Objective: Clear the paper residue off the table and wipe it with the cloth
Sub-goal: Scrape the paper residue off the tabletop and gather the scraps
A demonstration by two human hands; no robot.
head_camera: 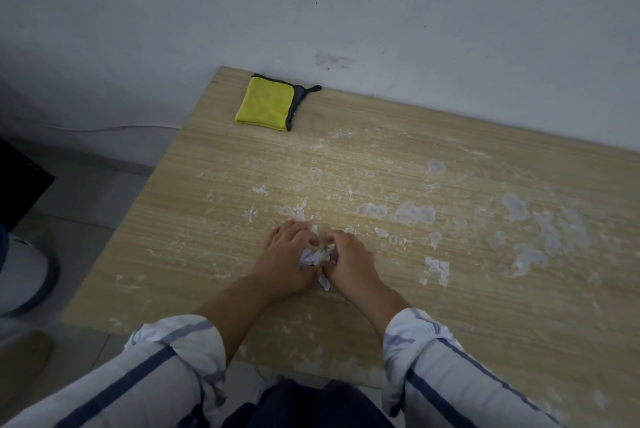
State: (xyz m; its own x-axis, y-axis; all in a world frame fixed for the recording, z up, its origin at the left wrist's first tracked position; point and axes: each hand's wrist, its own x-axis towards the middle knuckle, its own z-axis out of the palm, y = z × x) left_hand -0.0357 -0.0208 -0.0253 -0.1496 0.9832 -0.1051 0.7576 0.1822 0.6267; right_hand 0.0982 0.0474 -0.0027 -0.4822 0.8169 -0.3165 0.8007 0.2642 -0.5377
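Both hands, left (289,254) and right (349,263), pinch one paper wad (315,258) on the counter (214,220); best gathering neighbouring flakes (414,213) inward before lifting.

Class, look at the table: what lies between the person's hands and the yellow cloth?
In the head view, only white paper residue stuck on the table; no other object.

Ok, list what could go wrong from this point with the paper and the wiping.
1. The left hand and right hand pinch a small paper wad; a loose strip hangs below it and may drop back on the table.
2. Stuck white residue patches spread far to the right and could be missed.
3. The folded yellow cloth lies at the far corner; wiping too early may smear scraps.
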